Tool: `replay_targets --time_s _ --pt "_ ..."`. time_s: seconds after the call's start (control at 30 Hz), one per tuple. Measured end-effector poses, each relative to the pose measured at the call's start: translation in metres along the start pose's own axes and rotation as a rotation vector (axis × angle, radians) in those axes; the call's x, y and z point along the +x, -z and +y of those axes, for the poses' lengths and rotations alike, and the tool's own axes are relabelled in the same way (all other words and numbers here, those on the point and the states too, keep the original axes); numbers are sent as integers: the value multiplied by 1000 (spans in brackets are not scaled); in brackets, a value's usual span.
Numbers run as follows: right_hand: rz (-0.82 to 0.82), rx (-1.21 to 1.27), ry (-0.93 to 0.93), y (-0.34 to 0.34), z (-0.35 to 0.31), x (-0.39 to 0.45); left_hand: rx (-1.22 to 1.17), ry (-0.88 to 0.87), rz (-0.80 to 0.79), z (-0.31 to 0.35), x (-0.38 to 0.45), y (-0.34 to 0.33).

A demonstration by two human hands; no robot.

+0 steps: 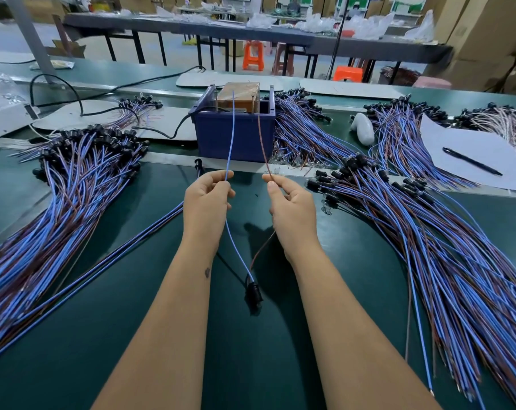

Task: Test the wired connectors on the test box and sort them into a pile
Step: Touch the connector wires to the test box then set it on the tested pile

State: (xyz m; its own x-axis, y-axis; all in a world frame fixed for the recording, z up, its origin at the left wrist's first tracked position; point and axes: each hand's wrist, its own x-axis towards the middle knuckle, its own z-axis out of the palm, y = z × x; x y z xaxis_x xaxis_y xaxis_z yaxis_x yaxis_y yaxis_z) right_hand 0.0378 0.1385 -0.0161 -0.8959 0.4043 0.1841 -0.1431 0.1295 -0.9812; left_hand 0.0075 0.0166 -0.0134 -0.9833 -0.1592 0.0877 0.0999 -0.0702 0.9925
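my left hand [206,199] pinches the blue wire [230,137] between thumb and forefinger, and my right hand [290,207] pinches the brown wire [262,143] the same way. both hands hover just in front of the test box [236,134], left and right of its middle. the two wires rise from my fingers up to the top of the box, the blue one reaching the tan block [239,94] that sits in it; i cannot tell whether the tips touch anything there. below my hands the wires hang down and meet at a black connector [253,292], which lies on the green worktop [103,335] between my forearms, well in front of the box. left of the box a big pile [73,187] of blue and brown wired connectors fans out over the worktop. right of the box lie more piles [428,232], spreading toward me. further right of the box a pen [471,165] rests on a sheet of paper [469,149]. a black cable [174,131] runs into the box from its left.
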Motion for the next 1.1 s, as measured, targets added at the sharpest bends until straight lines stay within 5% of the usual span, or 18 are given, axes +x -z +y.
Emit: replay_targets --time_s 1.1 --pt "15 -47 -19 2 5 5 52 80 152 -7 7 4"
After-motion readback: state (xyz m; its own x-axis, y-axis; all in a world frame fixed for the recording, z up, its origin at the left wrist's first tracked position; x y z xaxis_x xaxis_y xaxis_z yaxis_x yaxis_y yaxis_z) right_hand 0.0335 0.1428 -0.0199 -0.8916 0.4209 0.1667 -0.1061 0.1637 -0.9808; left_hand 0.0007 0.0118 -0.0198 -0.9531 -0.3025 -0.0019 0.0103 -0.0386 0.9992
